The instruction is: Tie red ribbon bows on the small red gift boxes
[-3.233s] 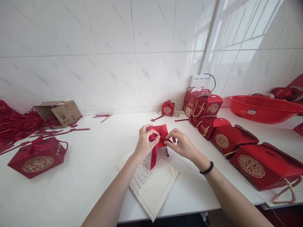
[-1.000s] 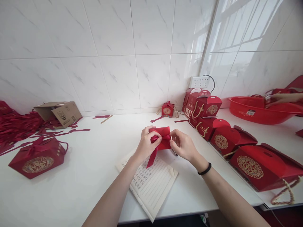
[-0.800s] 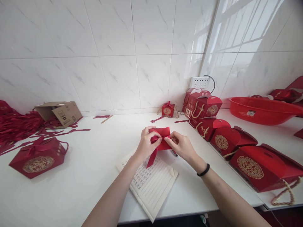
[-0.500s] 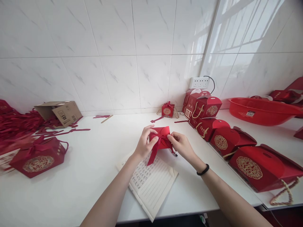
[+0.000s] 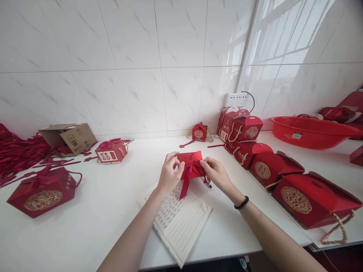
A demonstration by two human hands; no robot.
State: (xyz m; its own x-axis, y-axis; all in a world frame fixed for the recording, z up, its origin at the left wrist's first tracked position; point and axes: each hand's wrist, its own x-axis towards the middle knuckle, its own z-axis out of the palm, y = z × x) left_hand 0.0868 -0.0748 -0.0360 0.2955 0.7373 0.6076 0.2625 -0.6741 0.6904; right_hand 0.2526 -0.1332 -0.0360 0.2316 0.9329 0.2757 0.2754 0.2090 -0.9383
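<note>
I hold a small red gift box (image 5: 191, 158) just above the white counter (image 5: 113, 196), over the far end of a lined notebook (image 5: 181, 219). A dark red ribbon (image 5: 189, 174) is knotted into a bow on its front, with one tail hanging down. My left hand (image 5: 169, 174) pinches the bow's left loop and steadies the box. My right hand (image 5: 215, 173) pinches the right loop; a black band sits on that wrist.
A small box with a white label (image 5: 110, 152) lies at the back left, near a cardboard carton (image 5: 70, 136) and a heap of red ribbons (image 5: 17, 155). A larger red box (image 5: 42, 190) lies left. Several red handled boxes (image 5: 309, 196) line the right, by a red basin (image 5: 312, 130).
A small box with a white label has appeared on the counter at the back left. My hands have shifted their grip on the bow's loops; the box has stayed in place.
</note>
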